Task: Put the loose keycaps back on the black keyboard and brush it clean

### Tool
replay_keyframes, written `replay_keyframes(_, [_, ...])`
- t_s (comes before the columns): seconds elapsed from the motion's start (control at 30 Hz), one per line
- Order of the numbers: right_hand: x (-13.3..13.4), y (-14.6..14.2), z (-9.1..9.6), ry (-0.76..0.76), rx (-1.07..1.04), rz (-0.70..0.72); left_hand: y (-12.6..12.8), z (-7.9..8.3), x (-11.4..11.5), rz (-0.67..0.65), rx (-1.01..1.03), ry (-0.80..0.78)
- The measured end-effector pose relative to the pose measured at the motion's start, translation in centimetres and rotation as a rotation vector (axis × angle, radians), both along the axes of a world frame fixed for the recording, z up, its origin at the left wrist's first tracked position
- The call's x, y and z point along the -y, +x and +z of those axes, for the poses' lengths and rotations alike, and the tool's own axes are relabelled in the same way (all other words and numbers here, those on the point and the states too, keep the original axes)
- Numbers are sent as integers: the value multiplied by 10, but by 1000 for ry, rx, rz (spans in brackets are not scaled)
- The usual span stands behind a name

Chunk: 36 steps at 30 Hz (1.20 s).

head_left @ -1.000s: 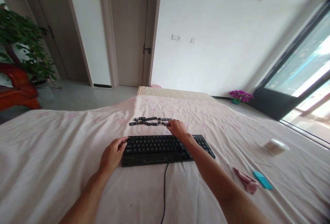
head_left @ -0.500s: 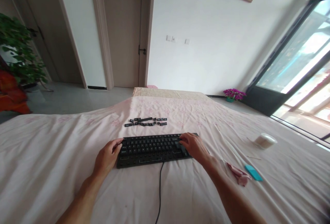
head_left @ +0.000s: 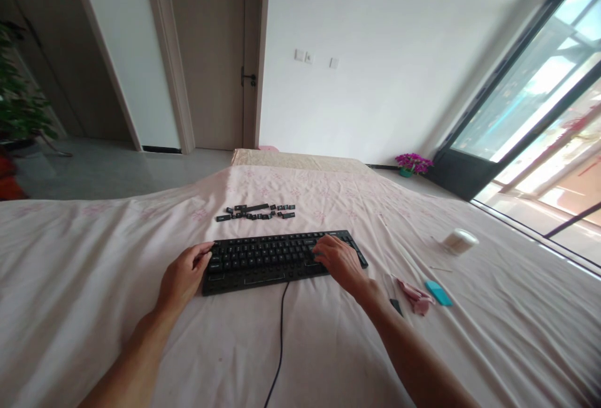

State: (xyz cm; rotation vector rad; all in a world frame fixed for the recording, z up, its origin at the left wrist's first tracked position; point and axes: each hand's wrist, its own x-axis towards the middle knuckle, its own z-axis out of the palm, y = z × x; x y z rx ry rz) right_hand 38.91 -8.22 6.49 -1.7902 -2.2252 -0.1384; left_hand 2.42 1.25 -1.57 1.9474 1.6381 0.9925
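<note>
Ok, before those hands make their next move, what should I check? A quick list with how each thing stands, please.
1. Keyboard lying on the cloth: ok.
2. Left hand at the keyboard's left edge: ok.
3. Right hand holding a key: cannot tell; it is over the keyboard's right part, and its fingertips are too small to read.
4. All keys in place: not ok; the rows nearest the person have gaps.
5. Loose keys in open sight: ok, they lie beyond the keyboard.
6. Cable clear of both hands: ok.

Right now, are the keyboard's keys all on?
Not all: loose keycaps lie on floral cloth; the keyboard looks bare along its near side.
</note>
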Motion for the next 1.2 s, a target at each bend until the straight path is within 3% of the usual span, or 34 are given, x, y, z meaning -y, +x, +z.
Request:
replay_keyframes(0.3, [-18, -7, -8, 10, 78, 65, -1, -3, -1, 2, 1, 22])
replay_keyframes(0.83, [-22, -7, -7, 10, 107, 153, -2, -6, -3, -3, -2, 46])
replay_keyframes(1.2, [-22, 5, -35, 113, -165, 46, 0, -2, -1, 5, 16, 21])
